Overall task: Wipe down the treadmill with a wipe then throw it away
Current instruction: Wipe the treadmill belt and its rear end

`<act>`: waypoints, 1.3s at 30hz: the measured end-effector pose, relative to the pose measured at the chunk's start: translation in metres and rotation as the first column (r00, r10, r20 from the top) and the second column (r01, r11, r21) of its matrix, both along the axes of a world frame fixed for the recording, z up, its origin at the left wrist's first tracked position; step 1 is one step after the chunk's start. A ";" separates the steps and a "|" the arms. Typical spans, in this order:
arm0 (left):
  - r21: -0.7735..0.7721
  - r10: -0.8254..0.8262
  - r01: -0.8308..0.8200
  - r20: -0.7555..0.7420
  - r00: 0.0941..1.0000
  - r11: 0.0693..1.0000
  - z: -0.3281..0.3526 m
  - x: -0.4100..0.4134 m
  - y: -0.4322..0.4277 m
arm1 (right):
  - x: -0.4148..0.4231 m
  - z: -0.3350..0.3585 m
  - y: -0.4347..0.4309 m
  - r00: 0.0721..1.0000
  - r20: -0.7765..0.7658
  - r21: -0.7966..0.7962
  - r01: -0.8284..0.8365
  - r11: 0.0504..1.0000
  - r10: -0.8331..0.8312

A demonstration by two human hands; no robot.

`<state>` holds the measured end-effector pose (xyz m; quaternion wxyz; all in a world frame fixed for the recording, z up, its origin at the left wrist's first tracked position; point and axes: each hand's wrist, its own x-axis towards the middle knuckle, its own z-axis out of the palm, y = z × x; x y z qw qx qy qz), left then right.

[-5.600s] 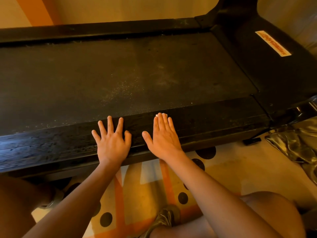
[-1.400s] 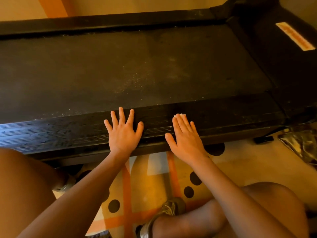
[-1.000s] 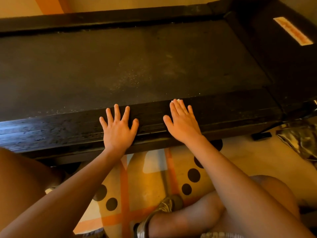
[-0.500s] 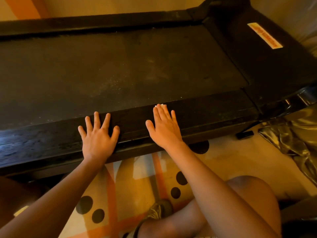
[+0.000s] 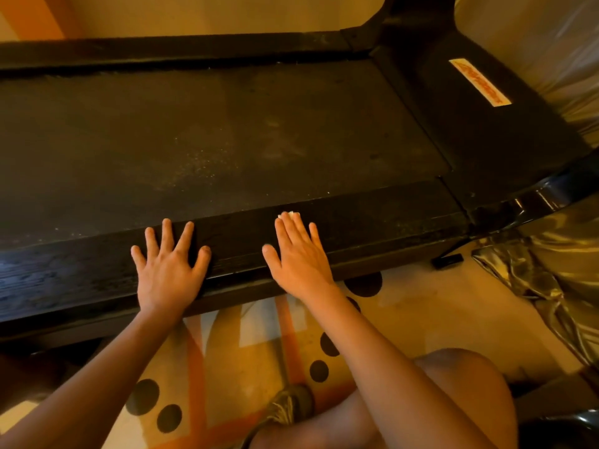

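Left hand (image 5: 168, 270) flat on treadmill rail (image 5: 372, 218), fingers (image 5: 167, 231) spread; right hand (image 5: 298, 257) at its 3 o'clock presses wipe (image 5: 290, 214) under straight fingers.

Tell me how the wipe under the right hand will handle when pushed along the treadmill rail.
The wipe is probably thin and floppy: it hides almost wholly under the flat right hand, only a white edge showing. Likely very light, so it should slide along the rail with the palm, though it may bunch.
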<state>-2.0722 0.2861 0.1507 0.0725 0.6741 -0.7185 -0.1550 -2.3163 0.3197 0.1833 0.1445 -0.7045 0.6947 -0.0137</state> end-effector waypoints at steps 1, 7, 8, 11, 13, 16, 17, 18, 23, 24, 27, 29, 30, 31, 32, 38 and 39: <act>-0.002 -0.001 0.001 0.003 1.000 1.000 0.000 -0.001 0.001 | -0.002 -0.001 0.015 1.000 0.006 -0.012 -0.008 1.000 0.008; -0.025 -0.003 0.003 0.018 1.000 1.000 -0.004 0.000 0.001 | -0.014 -0.004 0.024 1.000 -0.003 -0.020 0.001 1.000 -0.001; -0.024 -0.005 0.005 0.019 1.000 1.000 -0.003 -0.001 0.001 | -0.015 -0.003 0.010 1.000 -0.005 -0.024 0.011 1.000 -0.011; -0.023 0.004 -0.003 0.015 1.000 1.000 -0.001 -0.003 0.001 | -0.013 -0.002 -0.023 0.998 -0.019 -0.012 0.063 0.998 -0.064; -0.019 0.010 -0.010 0.017 1.000 1.000 -0.001 -0.004 0.001 | -0.009 -0.002 -0.024 0.996 -0.015 -0.014 0.087 0.996 -0.087; -0.023 0.011 -0.010 0.018 1.000 1.000 -0.002 -0.004 0.001 | -0.006 0.001 0.008 0.998 0.007 -0.004 0.070 0.998 -0.070; -0.028 0.008 -0.007 0.018 1.000 1.000 -0.003 -0.003 0.001 | -0.006 0.002 0.023 0.998 0.009 0.001 0.062 0.998 -0.062; -0.033 0.005 -0.005 0.017 1.000 0.999 -0.003 -0.003 0.001 | -0.005 0.002 0.037 0.998 0.008 0.004 0.060 0.998 -0.060; -0.027 0.016 -0.015 0.031 0.999 1.000 -0.002 -0.003 0.002 | -0.005 0.000 0.011 0.998 0.008 0.015 0.064 0.998 -0.064; -0.027 0.015 -0.014 0.027 1.000 1.000 -0.001 -0.003 0.002 | -0.006 0.001 -0.005 0.998 -0.011 0.017 0.069 0.997 -0.069; -0.024 0.012 -0.012 0.010 1.000 1.000 -0.001 -0.004 0.001 | -0.010 0.004 -0.031 0.995 -0.044 0.042 0.097 0.994 -0.095; -0.030 0.016 -0.016 0.007 1.000 0.999 -0.001 -0.004 0.002 | -0.009 0.006 -0.013 0.996 -0.016 0.031 0.089 0.996 -0.088; -0.031 0.016 -0.016 0.010 1.000 0.999 0.000 -0.004 0.002 | -0.008 0.006 0.003 0.997 0.000 0.023 0.079 0.997 -0.079; -0.028 0.015 -0.015 0.013 1.000 1.000 -0.001 -0.004 0.002 | -0.008 0.007 0.019 0.998 0.013 0.021 0.067 0.998 -0.067; -0.023 0.014 -0.014 0.015 1.000 1.000 -0.001 -0.004 0.002 | -0.008 0.007 0.033 0.998 0.024 0.032 0.058 0.998 -0.059; -0.029 0.013 -0.013 0.021 1.000 0.999 -0.002 -0.005 0.001 | -0.008 0.007 -0.008 0.997 -0.009 0.036 0.078 0.996 -0.078; -0.031 0.016 -0.015 0.024 1.000 0.999 -0.002 -0.005 0.001 | -0.009 0.007 -0.023 0.997 -0.026 0.041 0.078 0.996 -0.077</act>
